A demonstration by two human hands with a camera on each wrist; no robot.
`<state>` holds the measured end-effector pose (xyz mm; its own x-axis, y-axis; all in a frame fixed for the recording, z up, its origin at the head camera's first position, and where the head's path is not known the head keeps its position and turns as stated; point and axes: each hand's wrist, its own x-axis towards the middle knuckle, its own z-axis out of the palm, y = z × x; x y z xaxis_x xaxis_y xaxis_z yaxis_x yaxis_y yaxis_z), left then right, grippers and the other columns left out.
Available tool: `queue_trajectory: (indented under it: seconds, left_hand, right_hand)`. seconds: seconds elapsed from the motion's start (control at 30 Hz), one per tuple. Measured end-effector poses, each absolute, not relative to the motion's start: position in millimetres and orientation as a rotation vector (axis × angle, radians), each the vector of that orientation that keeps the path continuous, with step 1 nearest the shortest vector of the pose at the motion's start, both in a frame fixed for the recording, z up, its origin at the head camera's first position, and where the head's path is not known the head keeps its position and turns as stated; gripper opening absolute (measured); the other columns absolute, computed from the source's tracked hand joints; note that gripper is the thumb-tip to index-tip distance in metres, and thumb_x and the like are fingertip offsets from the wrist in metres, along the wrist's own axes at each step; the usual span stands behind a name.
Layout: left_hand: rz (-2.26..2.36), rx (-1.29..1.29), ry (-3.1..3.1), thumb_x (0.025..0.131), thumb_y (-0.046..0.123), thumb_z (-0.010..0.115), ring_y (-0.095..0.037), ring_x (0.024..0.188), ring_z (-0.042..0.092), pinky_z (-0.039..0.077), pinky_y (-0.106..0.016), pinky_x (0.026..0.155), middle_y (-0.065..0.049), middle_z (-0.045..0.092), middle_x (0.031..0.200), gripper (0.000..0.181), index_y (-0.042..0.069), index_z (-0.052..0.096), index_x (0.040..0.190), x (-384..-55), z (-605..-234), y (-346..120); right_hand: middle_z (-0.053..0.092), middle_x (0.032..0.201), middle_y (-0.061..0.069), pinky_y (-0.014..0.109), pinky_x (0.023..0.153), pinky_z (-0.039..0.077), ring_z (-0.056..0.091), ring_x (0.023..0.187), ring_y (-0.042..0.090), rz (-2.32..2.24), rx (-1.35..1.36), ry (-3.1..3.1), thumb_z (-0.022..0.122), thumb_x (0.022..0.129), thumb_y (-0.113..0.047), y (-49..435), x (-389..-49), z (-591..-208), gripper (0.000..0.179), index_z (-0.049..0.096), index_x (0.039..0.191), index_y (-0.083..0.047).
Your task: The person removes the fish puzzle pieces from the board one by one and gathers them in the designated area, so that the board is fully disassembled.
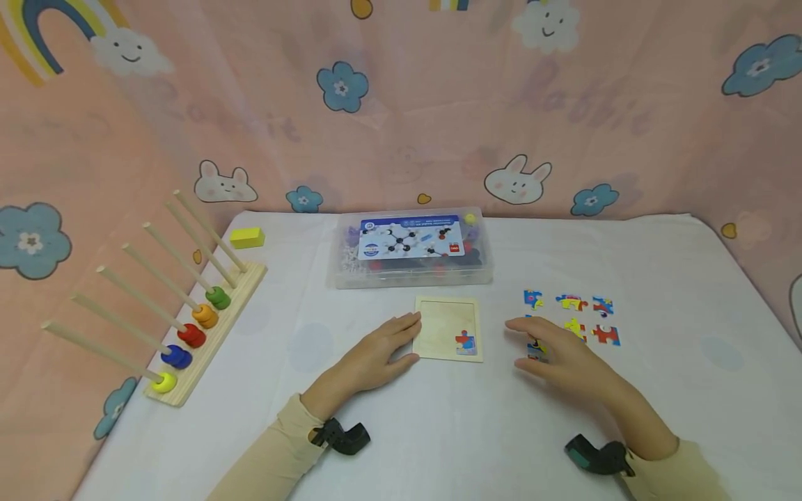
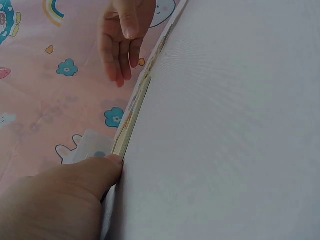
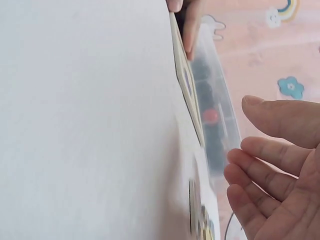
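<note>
A square wooden puzzle board (image 1: 438, 323) lies flat on the white table. One puzzle piece (image 1: 466, 343) in red and blue sits in its lower right corner. My left hand (image 1: 376, 355) rests at the board's left side, fingers extended, fingertips touching its edge; the left wrist view shows the thumb (image 2: 111, 162) against that edge. To the right of the board, my right hand (image 1: 567, 358) is held above several loose puzzle pieces (image 1: 606, 335), partly covering some of them. Its fingers are spread and relaxed, and the right wrist view shows nothing between thumb and fingers (image 3: 265, 170).
Behind the board stands a clear plastic box (image 1: 413, 271) with a molecule picture on its label. A wooden peg rack (image 1: 216, 341) with coloured rings stands at the left, its pegs upright. A yellow block (image 1: 247, 238) lies near the far left corner. Patterned pink cloth (image 1: 407, 139) hangs behind.
</note>
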<state>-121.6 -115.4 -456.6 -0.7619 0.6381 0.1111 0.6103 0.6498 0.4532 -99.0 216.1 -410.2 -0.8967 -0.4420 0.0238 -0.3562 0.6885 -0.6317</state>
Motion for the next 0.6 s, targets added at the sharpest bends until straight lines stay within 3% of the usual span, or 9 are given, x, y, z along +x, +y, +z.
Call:
queue_trajectory:
  seconds: [0.23, 0.6]
  left_hand:
    - [0.721, 1.062, 2.804, 0.097, 0.032, 0.054, -0.017, 0.143, 0.027, 0.024, -0.033, 0.117, -0.003, 0.030, 0.155, 0.057, 0.005, 0.038, 0.145, -121.4, -456.0, -115.1]
    - [0.723, 1.052, 2.803, 0.096, 0.032, 0.055, -0.017, 0.143, 0.027, 0.023, -0.032, 0.118, -0.003, 0.031, 0.155, 0.057, 0.005, 0.038, 0.144, -121.2, -456.0, -115.3]
  right_hand:
    - [0.055, 0.133, 0.010, 0.053, 0.099, 0.045, 0.050, 0.123, 0.031, -1.070, -0.707, 2.668, 0.071, 0.085, -0.018, 191.9, -108.5, -414.1, 0.052, 0.053, 0.132, -0.006]
    - [0.056, 0.131, 0.008, 0.052, 0.104, 0.041, 0.049, 0.125, 0.029, -1.118, -0.795, 2.621, 0.070, 0.086, -0.023, 165.9, -120.5, -426.7, 0.048, 0.056, 0.128, -0.007]
